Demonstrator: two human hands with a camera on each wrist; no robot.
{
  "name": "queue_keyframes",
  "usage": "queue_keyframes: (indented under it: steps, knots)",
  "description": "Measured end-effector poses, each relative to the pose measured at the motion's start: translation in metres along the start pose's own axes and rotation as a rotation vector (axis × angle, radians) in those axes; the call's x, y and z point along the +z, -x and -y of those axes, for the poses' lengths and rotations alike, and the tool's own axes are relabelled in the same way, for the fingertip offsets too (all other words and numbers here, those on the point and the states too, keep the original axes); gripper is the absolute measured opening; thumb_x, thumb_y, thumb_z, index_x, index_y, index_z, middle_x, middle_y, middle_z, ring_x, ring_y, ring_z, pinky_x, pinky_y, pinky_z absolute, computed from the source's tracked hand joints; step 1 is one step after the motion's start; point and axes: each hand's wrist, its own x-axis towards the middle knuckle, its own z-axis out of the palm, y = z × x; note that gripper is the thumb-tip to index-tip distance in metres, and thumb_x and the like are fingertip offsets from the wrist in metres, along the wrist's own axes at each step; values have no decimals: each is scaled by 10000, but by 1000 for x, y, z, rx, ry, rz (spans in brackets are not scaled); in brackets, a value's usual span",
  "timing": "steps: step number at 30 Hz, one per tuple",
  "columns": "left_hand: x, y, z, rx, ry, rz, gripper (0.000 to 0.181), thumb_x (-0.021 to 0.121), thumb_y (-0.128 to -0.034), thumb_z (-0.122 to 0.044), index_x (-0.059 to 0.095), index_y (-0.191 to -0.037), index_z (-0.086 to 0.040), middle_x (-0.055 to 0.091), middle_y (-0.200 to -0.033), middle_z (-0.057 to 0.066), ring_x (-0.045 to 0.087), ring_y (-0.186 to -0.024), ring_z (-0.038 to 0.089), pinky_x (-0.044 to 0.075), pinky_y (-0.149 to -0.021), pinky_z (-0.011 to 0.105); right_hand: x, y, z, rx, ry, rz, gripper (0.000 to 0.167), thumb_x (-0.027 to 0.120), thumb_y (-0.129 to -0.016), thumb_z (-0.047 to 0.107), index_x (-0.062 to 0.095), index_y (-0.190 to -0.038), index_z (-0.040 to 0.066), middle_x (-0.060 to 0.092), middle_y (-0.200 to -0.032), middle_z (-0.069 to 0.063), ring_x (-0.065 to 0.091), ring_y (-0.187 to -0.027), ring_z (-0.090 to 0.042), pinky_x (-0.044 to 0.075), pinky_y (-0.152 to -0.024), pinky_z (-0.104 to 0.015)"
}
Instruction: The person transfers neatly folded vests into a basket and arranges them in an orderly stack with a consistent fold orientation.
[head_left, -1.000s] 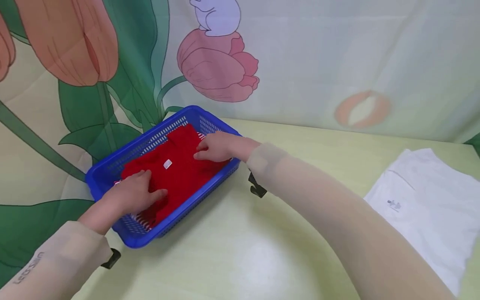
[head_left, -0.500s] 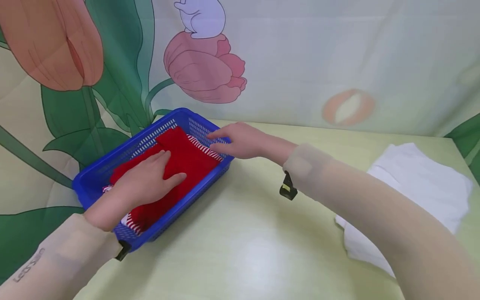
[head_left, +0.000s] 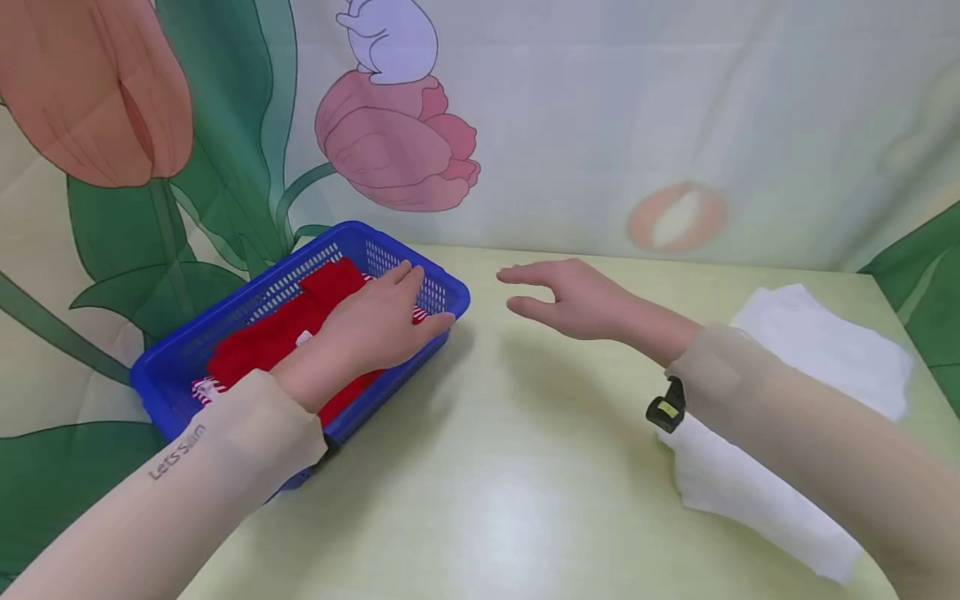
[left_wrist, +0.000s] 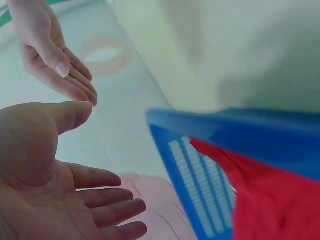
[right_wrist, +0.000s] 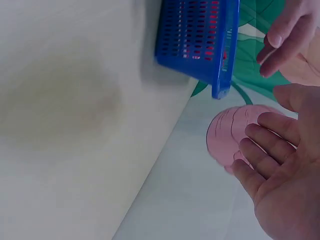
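In the head view a blue plastic basket [head_left: 457, 300] stands at the left of the table, with a red garment [head_left: 262, 337] with red-and-white striped edges lying in it. My left hand [head_left: 375, 321] hovers above the basket and hides part of the garment; its palm and spread fingers show bare in the left wrist view. To the right of the basket my right hand [head_left: 585, 300] hangs over the table, fingers extended and holding nothing. A white garment [head_left: 832, 342] lies on the right of the table, partly covered by my right sleeve.
The pale table [head_left: 495, 500] runs back to a hanging cloth [head_left: 600, 125] printed with tulips and a rabbit. The basket's far side stands close to that cloth. Black straps with small devices [head_left: 667, 408] sit at the wrists.
Both hands have left the red garment and moved right. The right hand has come out of the basket over the table; the left has lifted above it. The view has shifted slightly right.
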Motion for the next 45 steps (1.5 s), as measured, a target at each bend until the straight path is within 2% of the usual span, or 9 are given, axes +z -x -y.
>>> queue_keyframes:
  steps: [5,10,15,18,25,30,36,42,45]
  knots:
    - [4,-18,-23,64,-9,-12,873,607,-1055,-491,252,-1680,5,260,-1739,226,304,-1583,438,376,-1211,612,-4,33,-17,46,8,-33,527,624,-1093,297,547,-1566,79,555,-1592,-94,476,-1511,-298,381,-1241,-502]
    - [9,-28,-44,120,0,-10,850,568,-1068,-502,269,-1671,16,266,-1738,226,361,-1555,441,387,-1223,575,-13,70,-32,118,13,-68,524,623,-1095,277,542,-1565,60,551,-1593,-113,472,-1510,-326,380,-1234,-531]
    - [17,-37,-64,184,9,-2,827,540,-1082,-503,276,-1669,17,261,-1741,219,364,-1557,431,340,-1261,535,-22,106,-44,213,13,-84,541,621,-1100,290,518,-1584,73,512,-1625,-121,430,-1534,-349,354,-1242,-556]
    - [24,-40,-73,208,2,11,825,530,-1087,-511,272,-1672,11,255,-1744,213,365,-1555,436,331,-1268,526,-23,121,-53,246,35,-81,550,621,-1100,289,508,-1590,67,487,-1640,-142,416,-1540,-371,345,-1240,-578]
    - [44,-43,-99,258,-83,55,817,501,-1102,-530,275,-1673,8,270,-1741,204,341,-1579,383,292,-1291,484,-21,146,-78,268,109,-91,558,637,-1089,273,518,-1563,4,494,-1609,-222,435,-1514,-423,352,-1226,-606]
    - [60,-44,-123,330,-151,64,800,501,-1102,-543,332,-1649,16,331,-1718,200,352,-1581,329,312,-1284,474,-19,164,-93,324,115,-94,571,649,-1084,279,515,-1564,1,483,-1613,-237,428,-1513,-438,353,-1220,-617]
    - [82,-43,-148,370,-238,86,779,481,-1100,-574,356,-1653,-40,350,-1718,152,386,-1567,284,339,-1269,450,-18,180,-112,357,156,-89,564,655,-1078,254,520,-1549,-26,486,-1596,-267,427,-1497,-478,353,-1206,-646]
    - [112,-38,-179,422,-254,121,736,479,-1095,-587,398,-1642,-102,365,-1717,103,407,-1554,243,355,-1259,424,-22,196,-128,400,216,-66,558,631,-1089,240,505,-1544,-57,448,-1601,-310,398,-1498,-512,339,-1190,-687]
    - [122,-35,-194,451,-263,128,713,487,-1089,-589,423,-1631,-129,378,-1711,73,414,-1548,217,357,-1256,406,-24,202,-135,419,231,-56,564,628,-1090,244,498,-1546,-61,429,-1606,-326,377,-1505,-521,336,-1183,-699]
